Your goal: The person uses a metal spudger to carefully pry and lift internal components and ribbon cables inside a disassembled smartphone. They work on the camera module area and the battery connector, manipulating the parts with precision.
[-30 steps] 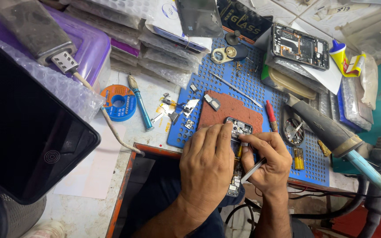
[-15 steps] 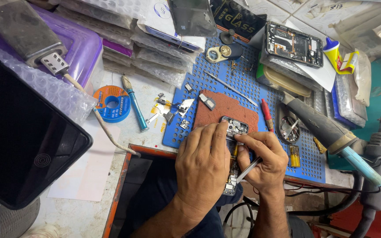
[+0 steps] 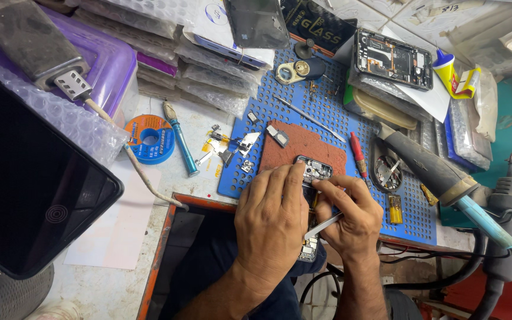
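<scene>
Black glossy package [image 3: 318, 24] lies above the blue mat [image 3: 327, 112].

Left hand [image 3: 271, 222] palm down, fingers extended forward and pressed flat. Right hand [image 3: 351, 222] beside it, fingers curled in a pinch. Both forearms bare.

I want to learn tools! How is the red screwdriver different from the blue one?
The red screwdriver is shorter and lies on the blue mat, close to the right hand. The blue screwdriver is longer and lies off the mat, beside the wire spool. Neither is held.
</scene>
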